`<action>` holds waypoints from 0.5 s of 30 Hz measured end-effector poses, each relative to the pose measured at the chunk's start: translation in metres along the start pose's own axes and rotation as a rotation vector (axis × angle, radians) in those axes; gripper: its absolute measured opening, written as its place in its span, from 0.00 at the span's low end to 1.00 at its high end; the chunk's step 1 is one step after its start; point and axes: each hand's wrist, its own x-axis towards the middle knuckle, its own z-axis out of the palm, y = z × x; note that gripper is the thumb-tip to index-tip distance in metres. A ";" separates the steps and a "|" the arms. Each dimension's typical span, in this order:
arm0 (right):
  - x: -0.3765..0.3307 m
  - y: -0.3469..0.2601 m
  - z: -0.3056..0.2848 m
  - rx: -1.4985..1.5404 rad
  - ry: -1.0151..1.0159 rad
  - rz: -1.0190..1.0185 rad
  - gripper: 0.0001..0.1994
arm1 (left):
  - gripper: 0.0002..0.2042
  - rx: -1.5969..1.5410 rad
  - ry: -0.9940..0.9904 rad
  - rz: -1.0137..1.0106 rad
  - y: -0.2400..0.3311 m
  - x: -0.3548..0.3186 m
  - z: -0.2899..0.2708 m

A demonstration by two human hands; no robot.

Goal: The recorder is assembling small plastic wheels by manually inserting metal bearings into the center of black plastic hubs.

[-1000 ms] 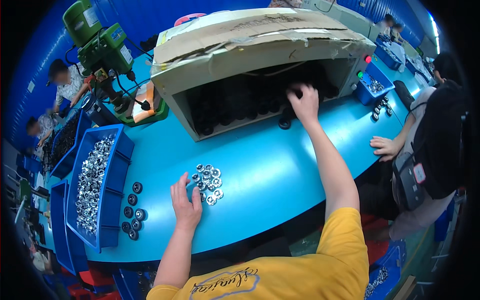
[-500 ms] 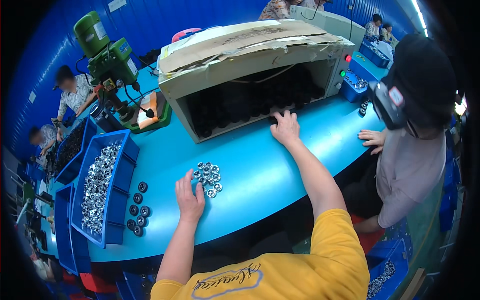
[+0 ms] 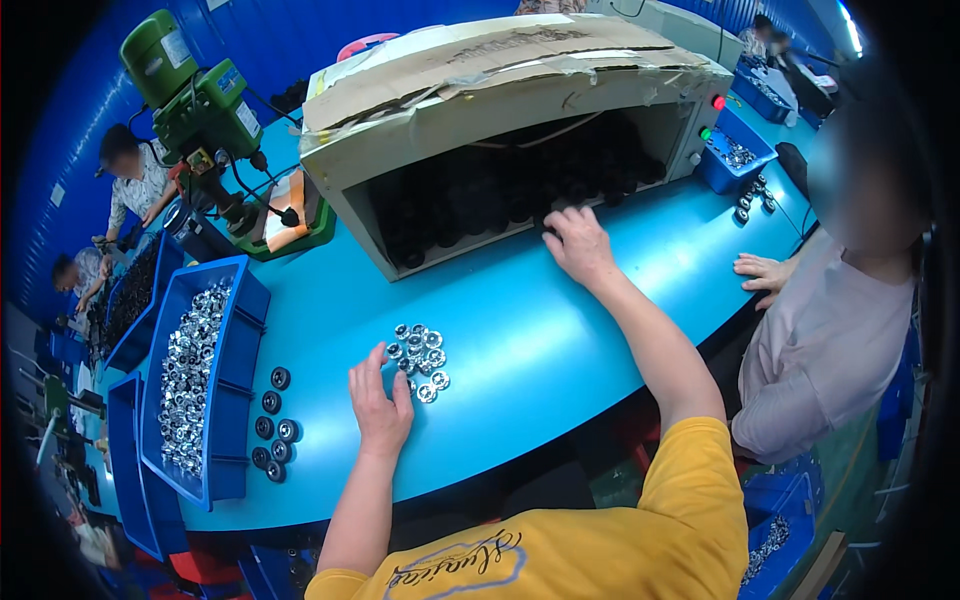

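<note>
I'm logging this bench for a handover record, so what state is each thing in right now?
Left hand: fingers apart, beside the loose metal parts
Right hand: fingers curled at the box's front edge; grip unclear
Loose metal parts: clustered on the table
Black wheels: loosely grouped on the table
Box: open-fronted, dark parts inside
Blue bin: well filled with metal parts
Red light: appears lit
Green light: appears lit

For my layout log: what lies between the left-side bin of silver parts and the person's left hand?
In the head view, round black parts lie between the bin and the left hand, nearer the bin.
</note>
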 end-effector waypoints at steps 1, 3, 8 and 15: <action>0.012 -0.005 -0.004 0.026 0.022 0.006 0.12 | 0.27 0.005 -0.005 -0.007 -0.001 -0.001 0.000; 0.054 -0.010 -0.009 0.059 0.103 0.081 0.11 | 0.28 0.012 -0.018 -0.008 0.001 0.000 0.000; 0.187 0.052 0.036 -0.074 0.485 -0.007 0.16 | 0.28 0.026 -0.029 0.028 0.002 0.012 0.004; 0.175 0.017 0.053 0.130 0.230 0.167 0.20 | 0.26 0.031 -0.021 -0.024 0.000 0.003 -0.001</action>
